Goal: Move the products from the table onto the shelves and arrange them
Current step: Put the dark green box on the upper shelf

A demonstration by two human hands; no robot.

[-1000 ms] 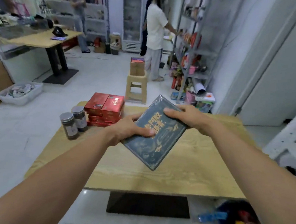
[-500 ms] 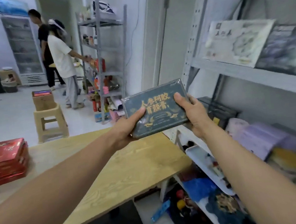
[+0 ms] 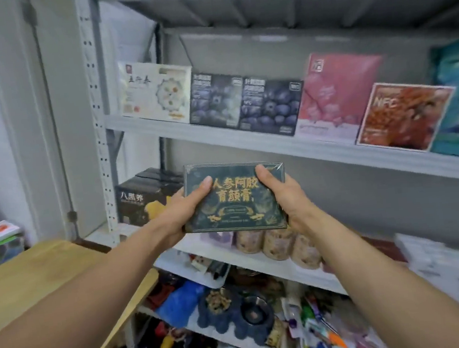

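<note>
A flat dark green box with gold lettering (image 3: 235, 201) is held upright in front of the grey metal shelves (image 3: 247, 139). My left hand (image 3: 182, 207) grips its left edge, thumb on the front face. My right hand (image 3: 282, 193) grips its right edge the same way. The box hangs in the air at the height of the middle shelf, in front of a black box (image 3: 140, 200) and above several round jars (image 3: 275, 244). The wooden table (image 3: 35, 276) shows at the lower left; no products are visible on the part in view.
The upper shelf carries a white box (image 3: 154, 92), two blueberry boxes (image 3: 243, 103), a pink box (image 3: 336, 91), an orange box (image 3: 403, 116) and a teal one. Lower shelves (image 3: 237, 314) are crowded with bags, bowls and small goods. A grey upright post (image 3: 99, 130) stands at the left.
The view has swung right from the table to the shelves. Both hands carried the green box along and turned it level and upright, facing me.
</note>
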